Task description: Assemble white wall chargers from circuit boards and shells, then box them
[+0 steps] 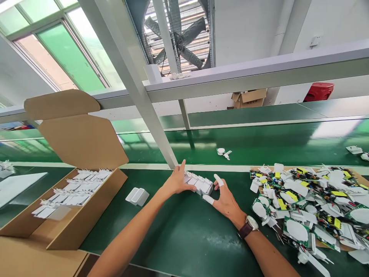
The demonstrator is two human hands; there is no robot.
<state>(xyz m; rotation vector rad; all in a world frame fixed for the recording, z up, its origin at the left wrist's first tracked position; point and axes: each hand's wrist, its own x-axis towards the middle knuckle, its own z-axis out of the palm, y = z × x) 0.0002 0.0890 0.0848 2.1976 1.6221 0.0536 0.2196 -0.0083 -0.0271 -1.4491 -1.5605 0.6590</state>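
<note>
Bracketing one white casing row (199, 182), one left hand (176, 182), one right hand (226, 200), both spread

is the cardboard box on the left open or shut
Open: the cardboard box has its lid tilted up, showing white parts inside.

- No txt, brand or no. legible.
- Carton (253, 100) far beyond R hand (223, 198): faint print on its side, too small to read.
- Wristwatch (251, 223), just behind same hand: dial markings likewise too sm. to make out.
</note>
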